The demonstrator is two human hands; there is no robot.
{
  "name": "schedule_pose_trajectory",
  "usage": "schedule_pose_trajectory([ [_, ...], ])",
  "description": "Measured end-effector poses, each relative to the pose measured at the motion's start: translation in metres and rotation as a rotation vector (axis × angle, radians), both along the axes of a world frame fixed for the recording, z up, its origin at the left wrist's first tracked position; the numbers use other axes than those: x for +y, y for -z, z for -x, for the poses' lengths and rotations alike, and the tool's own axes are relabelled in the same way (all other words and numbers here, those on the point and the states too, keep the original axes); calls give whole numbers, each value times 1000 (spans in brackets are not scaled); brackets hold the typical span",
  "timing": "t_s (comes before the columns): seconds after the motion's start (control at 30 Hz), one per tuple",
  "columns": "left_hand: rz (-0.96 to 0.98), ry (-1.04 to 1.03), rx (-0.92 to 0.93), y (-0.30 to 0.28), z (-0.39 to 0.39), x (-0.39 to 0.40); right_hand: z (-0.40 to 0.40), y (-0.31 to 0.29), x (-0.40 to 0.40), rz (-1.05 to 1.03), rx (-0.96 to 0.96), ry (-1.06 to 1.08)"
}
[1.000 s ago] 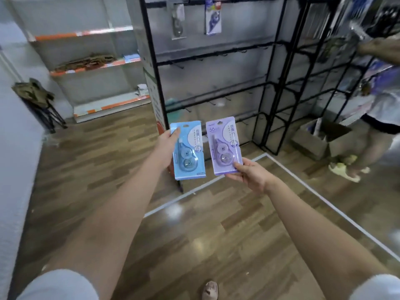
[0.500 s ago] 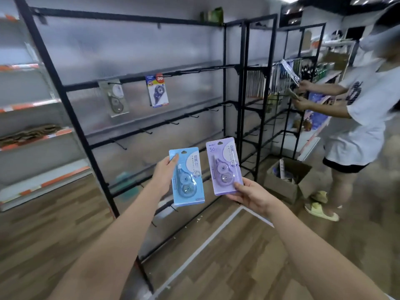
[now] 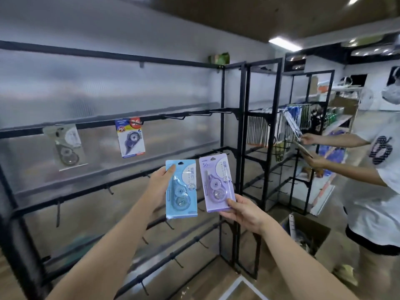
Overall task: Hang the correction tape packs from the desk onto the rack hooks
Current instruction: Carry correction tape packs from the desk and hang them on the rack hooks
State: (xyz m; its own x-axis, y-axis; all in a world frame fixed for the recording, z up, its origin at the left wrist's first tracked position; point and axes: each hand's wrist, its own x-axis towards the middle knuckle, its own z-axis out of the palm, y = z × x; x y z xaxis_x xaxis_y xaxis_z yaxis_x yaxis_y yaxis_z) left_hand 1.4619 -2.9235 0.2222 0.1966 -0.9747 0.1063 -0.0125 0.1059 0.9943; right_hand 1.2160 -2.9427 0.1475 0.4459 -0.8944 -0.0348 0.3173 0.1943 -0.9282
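In front of the black rack (image 3: 223,131), both arms are stretched out, each hand holding up one correction tape pack. The left hand (image 3: 159,187) grips the blue pack (image 3: 181,189) along its left edge, thumb pressed on the upper front of the card. The right hand (image 3: 242,213) pinches the purple pack (image 3: 216,182) at its lower right corner, thumb on the front. The two packs stand upright side by side, just apart, in the air level with the rack's middle rails and on no hook.

Two packs already hang from the upper hook rail: a clear, greyish one (image 3: 66,147) to the left and a blue-and-white carded pack (image 3: 130,138) right of it. The hooks (image 3: 173,116) further along that rail hold nothing.

On the floor to the right sits an open cardboard box (image 3: 311,239); something white stands upright inside with a jumble of darker items, too blurred to name. Beside it another person (image 3: 372,174) in a white printed shirt holds long flat packets at a further rack (image 3: 298,131) already hung with goods.
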Motion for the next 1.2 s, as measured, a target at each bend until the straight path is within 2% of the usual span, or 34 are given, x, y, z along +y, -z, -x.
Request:
schedule_pose_trajectory([
  [0.1, 35, -35, -82, -12, 5, -42, 5, -4, -50, 20, -11, -11],
  [0.5, 156, -152, -66, -49, -1, -169, -1, -36, -211, 114, -101, -110],
  [0.67, 213, -215, -33, -66, -4, -192, -3, -43, -249, 151, -133, -148],
  [1.2, 302, -477, -137, -74, 25, -222, 8, -59, -326, 175, -188, -311],
])
